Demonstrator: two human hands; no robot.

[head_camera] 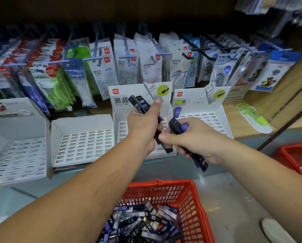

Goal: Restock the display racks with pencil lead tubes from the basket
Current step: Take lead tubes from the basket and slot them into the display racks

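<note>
Head view: left hand (143, 127) grips a fan of dark flat plastic lead tubes (140, 104) marked HB 0.5, tips sticking up past the thumb, over the middle white slotted display rack (121, 131). Right hand (195, 140) clutches a blue-black tube bundle (201, 162), ends poking out both sides of the fist. Below, red plastic mesh basket (190, 195) heaped with loose tubes (143, 223)

L hand (143, 127) & R hand (195, 139) are held fwd, close together, forearms extended; lead tubes (141, 104) are gripped in each.
</note>
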